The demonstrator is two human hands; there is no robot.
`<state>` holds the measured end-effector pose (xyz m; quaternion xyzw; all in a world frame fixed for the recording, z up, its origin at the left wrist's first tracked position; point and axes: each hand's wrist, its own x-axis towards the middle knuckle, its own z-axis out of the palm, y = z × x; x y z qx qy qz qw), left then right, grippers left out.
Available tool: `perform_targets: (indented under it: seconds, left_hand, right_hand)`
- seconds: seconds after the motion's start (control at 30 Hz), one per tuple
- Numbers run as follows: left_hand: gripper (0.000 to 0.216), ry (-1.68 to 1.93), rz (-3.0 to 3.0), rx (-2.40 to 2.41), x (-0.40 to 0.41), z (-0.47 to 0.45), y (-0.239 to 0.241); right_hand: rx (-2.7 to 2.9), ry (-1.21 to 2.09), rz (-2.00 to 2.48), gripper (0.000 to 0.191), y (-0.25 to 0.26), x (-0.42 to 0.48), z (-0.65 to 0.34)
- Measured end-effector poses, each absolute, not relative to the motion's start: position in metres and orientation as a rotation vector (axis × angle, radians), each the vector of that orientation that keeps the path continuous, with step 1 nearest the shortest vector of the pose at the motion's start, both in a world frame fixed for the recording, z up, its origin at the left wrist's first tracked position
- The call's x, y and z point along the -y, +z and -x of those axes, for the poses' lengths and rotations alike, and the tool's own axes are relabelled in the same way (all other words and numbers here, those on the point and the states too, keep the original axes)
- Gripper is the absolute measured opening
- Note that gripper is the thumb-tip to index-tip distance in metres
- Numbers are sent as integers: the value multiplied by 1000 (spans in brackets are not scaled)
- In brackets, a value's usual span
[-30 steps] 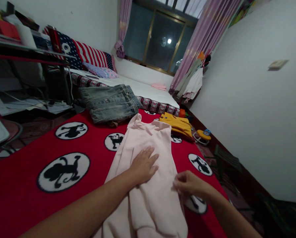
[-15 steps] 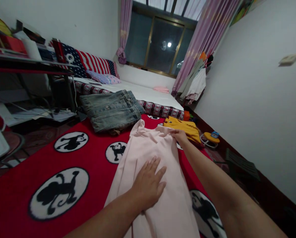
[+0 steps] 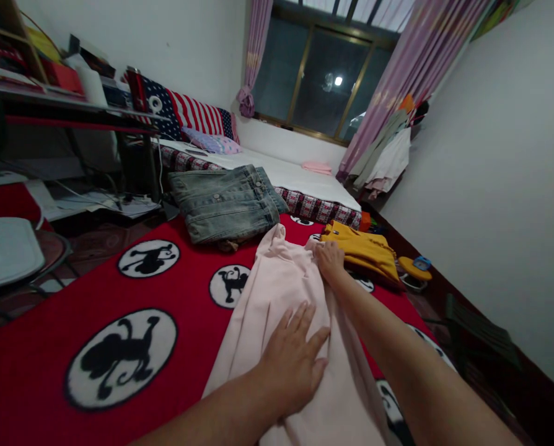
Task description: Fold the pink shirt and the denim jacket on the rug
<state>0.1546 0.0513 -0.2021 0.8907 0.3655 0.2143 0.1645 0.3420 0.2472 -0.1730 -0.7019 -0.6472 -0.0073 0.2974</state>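
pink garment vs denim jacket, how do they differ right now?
The pink garment is spread out long; the denim jacket is folded into a compact stack. Both hands, left and right, rest on the pink one; the denim lies untouched. Both lie on the red blanket.

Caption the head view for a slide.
Left hand flat on pink garment, right hand at its far edge, on red blanket beside folded denim.

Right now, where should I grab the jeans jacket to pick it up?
Probably by the near folded edge of the denim jacket, coming from the front. It lies folded flat on the red blanket, that thick edge faces you, and neither the left hand nor the right hand on the pink garment blocks it.
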Motion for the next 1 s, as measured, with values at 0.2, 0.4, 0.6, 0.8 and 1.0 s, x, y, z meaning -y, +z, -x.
perform_targets:
  seconds: [0.2, 0.4, 0.6, 0.8, 1.0]
  left_hand:
    - [52, 651, -2560, -1030, -51, -154, -205]
    - [59, 736, -2587, -976, -52, -153, -205]
    - [60, 758, -2604, -980, -55, -152, -203]
    - [48, 659, -2622, -1052, -54, -151, -204]
    - [57, 762, -2509, -1184, -61, -152, -205]
  right_hand:
    - [1770, 34, 1767, 18, -150, -263, -283]
    - [1631, 247, 1754, 12, -182, -288, -249]
    - [1564, 384, 1733, 14, -196, -293, -259]
    - [1728, 618, 1564, 40, -190, -239, -274]
    - [2088, 336, 1363, 49, -200, -132, -330]
